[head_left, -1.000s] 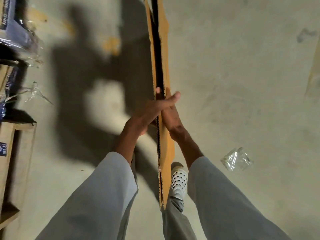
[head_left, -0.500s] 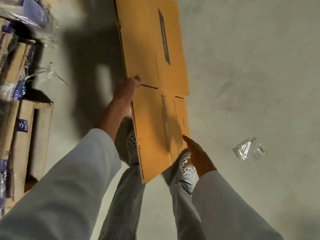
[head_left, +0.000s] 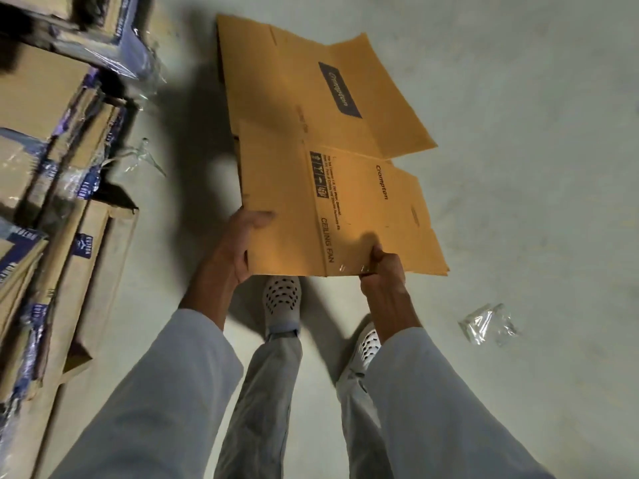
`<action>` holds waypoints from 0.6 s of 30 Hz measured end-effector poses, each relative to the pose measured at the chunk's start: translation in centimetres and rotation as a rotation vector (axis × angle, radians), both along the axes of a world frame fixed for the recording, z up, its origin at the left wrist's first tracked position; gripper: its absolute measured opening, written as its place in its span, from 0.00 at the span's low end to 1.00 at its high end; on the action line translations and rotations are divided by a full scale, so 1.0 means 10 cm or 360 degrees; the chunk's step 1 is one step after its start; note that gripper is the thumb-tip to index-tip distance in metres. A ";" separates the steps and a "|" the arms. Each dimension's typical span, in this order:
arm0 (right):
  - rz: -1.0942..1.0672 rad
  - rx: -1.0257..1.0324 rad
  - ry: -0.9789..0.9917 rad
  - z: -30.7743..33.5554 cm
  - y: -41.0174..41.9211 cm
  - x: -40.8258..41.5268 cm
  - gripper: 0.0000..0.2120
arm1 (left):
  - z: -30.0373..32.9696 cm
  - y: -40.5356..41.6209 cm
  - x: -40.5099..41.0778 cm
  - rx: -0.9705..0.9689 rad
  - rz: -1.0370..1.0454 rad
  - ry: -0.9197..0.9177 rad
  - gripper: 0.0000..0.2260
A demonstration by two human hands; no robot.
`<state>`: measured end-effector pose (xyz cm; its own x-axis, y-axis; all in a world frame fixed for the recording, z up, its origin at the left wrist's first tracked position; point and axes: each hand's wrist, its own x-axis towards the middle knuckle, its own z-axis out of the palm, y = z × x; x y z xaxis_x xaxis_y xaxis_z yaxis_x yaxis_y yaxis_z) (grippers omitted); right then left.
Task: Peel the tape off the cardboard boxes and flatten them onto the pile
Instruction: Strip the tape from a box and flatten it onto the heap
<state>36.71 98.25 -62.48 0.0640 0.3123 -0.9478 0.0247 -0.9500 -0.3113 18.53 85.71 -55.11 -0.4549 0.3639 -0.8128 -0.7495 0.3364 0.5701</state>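
I hold a flattened tan cardboard box (head_left: 311,140) with its printed face up, above the concrete floor in front of my feet. It carries dark blue "Crompton" and "CEILING FAN" print. My left hand (head_left: 231,247) grips its near left corner, thumb on top. My right hand (head_left: 382,271) grips the near edge further right, where a scrap of clear tape (head_left: 342,267) still clings. The far flaps hang spread out away from me.
A pile of flattened boxes with blue tape and plastic wrap (head_left: 45,188) fills the left side. A strip of clear tape (head_left: 141,157) lies beside it. A crumpled clear wad (head_left: 487,323) lies on the floor at right. Bare concrete floor (head_left: 518,133) extends ahead and right.
The box has swung from edge-on between both hands to lying broad and flat, face up. Both hands have shifted to its near edge, and the view has turned left toward the pile.
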 end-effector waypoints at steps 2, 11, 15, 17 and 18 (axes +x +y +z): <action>-0.0103 0.0017 0.0031 0.33 0.10 -0.14 0.06 | 0.16 -0.13 0.04 -0.0053 0.0129 0.0003 0.19; 0.0020 0.0636 0.0376 2.07 0.85 -0.92 0.18 | 1.52 -0.05 -0.89 -0.0025 0.0200 0.0072 0.13; 0.0170 0.0847 0.0406 3.14 0.92 -1.54 0.12 | 2.25 -0.12 -1.32 0.0008 0.0282 0.0063 0.08; 0.0228 0.0931 0.0466 3.63 0.83 -1.75 0.11 | 2.61 -0.22 -1.47 0.0063 0.0286 0.0068 0.07; 0.0241 0.0963 0.0487 3.84 0.79 -1.83 0.11 | 2.78 -0.27 -1.54 0.0091 0.0278 0.0074 0.07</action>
<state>18.41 106.11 -24.08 -0.2644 0.7758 -0.5730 -0.0303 -0.6005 -0.7991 3.14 83.03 -27.27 -0.5517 0.3212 -0.7697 -0.7661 0.1695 0.6199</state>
